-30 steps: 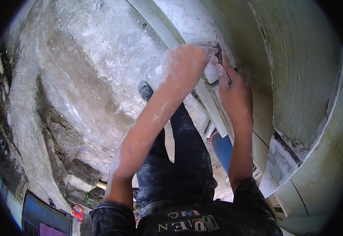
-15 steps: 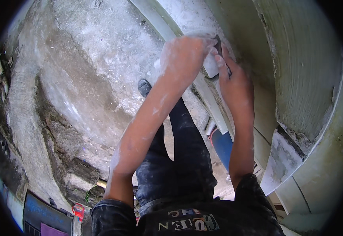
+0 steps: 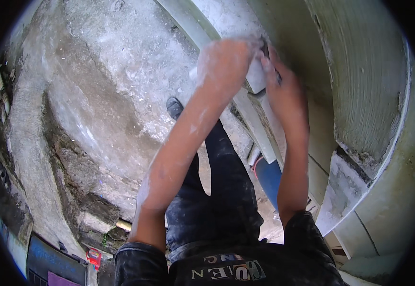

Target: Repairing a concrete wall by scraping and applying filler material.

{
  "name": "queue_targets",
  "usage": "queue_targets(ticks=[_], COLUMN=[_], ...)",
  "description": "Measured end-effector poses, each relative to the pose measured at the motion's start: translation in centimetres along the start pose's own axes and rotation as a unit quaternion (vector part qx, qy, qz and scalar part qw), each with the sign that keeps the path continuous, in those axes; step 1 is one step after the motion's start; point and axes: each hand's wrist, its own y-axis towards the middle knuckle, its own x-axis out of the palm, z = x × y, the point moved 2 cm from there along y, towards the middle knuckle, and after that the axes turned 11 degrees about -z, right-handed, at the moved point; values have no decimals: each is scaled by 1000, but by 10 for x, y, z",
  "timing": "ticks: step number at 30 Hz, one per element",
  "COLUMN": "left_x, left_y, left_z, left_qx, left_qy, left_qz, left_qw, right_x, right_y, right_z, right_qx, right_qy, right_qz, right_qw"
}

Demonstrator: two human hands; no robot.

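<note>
My left hand point(image 3: 224, 64), coated in white dust, is closed with its blurred fingertips at the upper end of a dark narrow piece point(image 3: 264, 46). My right hand point(image 3: 286, 95) grips the same piece farther down, thumb and fingers curled on it. A white dusty slab or block point(image 3: 256, 75) lies between my hands, against the dark piece, above a long pale greenish beam point(image 3: 250, 114) that runs diagonally beneath them. I cannot make out whether my fingers also press on the white block.
A pale greenish wall or panel point(image 3: 369, 95) curves along the right. Rough dusty concrete point(image 3: 98, 81) spreads left, with a broken edge and rubble point(image 3: 93, 200). A blue container point(image 3: 268, 178) stands under the beam. A red object point(image 3: 93, 257) and dark board point(image 3: 52, 262) lie lower left.
Both hands, with the dark piece, have moved upward and slightly farther from my body over the last second. The grip looks the same, now more blurred.
</note>
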Motion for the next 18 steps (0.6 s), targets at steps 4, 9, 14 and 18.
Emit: queue_targets(ticks=[4,9,14,18], left_x=[3,9,9,8], left_y=[3,0,3,-2], left_z=[-11,-5,-14,-20], left_qx=[-2,31,2,3], left_qy=[18,-27,14,-14], left_qz=[-16,60,19,-3], left_qw=[1000,997,1000,1000], right_x=[4,-1,8,13], right_y=[-8,-2,-5,-44], right_z=[-3,-1,9,22], right_qx=[9,19,-71,-87], right_qy=[28,20,57,70], right_qz=[-10,-23,21,-2], right_qw=[1000,999,996,994])
